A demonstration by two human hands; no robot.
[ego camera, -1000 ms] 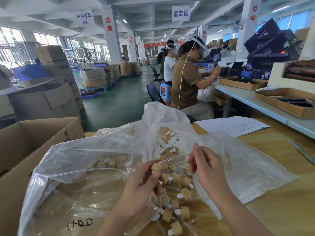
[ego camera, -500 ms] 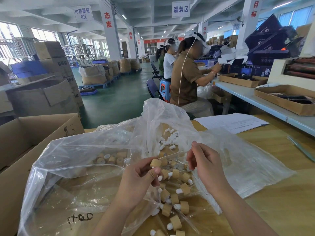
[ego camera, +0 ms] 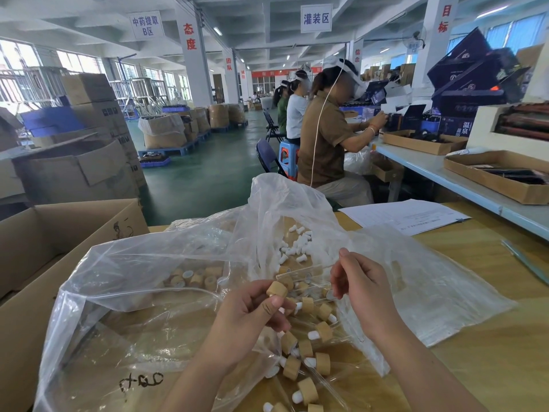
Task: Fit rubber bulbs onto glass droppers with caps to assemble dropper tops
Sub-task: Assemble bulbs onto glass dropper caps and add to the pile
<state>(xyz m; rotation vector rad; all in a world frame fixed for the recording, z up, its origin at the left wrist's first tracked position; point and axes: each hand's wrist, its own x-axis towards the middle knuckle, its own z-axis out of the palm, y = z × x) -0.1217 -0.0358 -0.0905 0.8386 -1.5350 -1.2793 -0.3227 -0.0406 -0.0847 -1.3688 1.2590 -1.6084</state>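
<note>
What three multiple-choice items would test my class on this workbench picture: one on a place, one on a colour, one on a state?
1. Where do the loose white rubber bulbs lie?
A. In the cardboard box.
B. In the clear plastic bag, beyond the hands.
C. On the printed sheet.

2. What colour is the cap that the left hand holds?
A. Blue.
B. Black.
C. Tan.

3. What is the left hand doing?
A. Pinching a cap.
B. Lying flat on the table.
C. Hanging idle.

Answers:
1 B: the bulbs show through the plastic, farther from the camera than the hands.
2 C: the cap is wood-toned.
3 A: thumb and fingers close around the cap.
</note>
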